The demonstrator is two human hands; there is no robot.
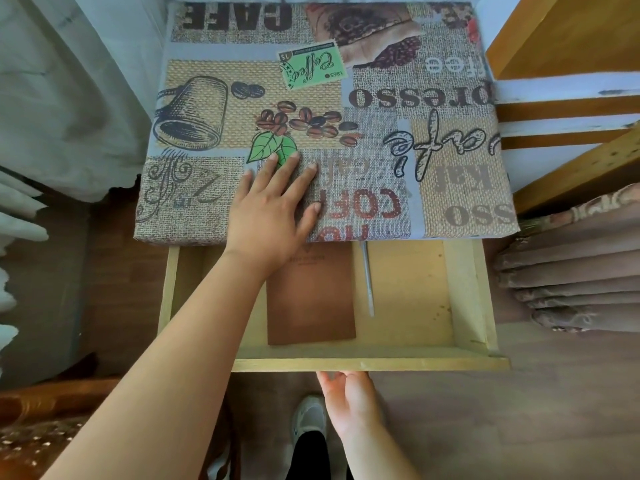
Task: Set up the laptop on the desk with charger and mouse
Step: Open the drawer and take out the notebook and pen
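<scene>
A small desk [433,109] covered with a coffee-print cloth fills the upper middle. Its pale wooden drawer [408,363] stands pulled out below the front edge. My left hand [273,209] lies flat on the desk top near that edge, fingers spread, holding nothing. My right hand [349,400] is under the drawer's front panel with its fingers curled up behind the panel's lower edge. Inside the drawer lie a brown booklet [311,303] and a thin silver pen-like tool [367,278]. No laptop, charger or mouse is in view.
White curtains [69,98] hang at the left. A wooden shelf unit [568,36] stands at the right, with folded pinkish fabric [571,268] below it. A wicker item [45,400] sits at the lower left. My shoe [308,420] rests on the floor under the drawer.
</scene>
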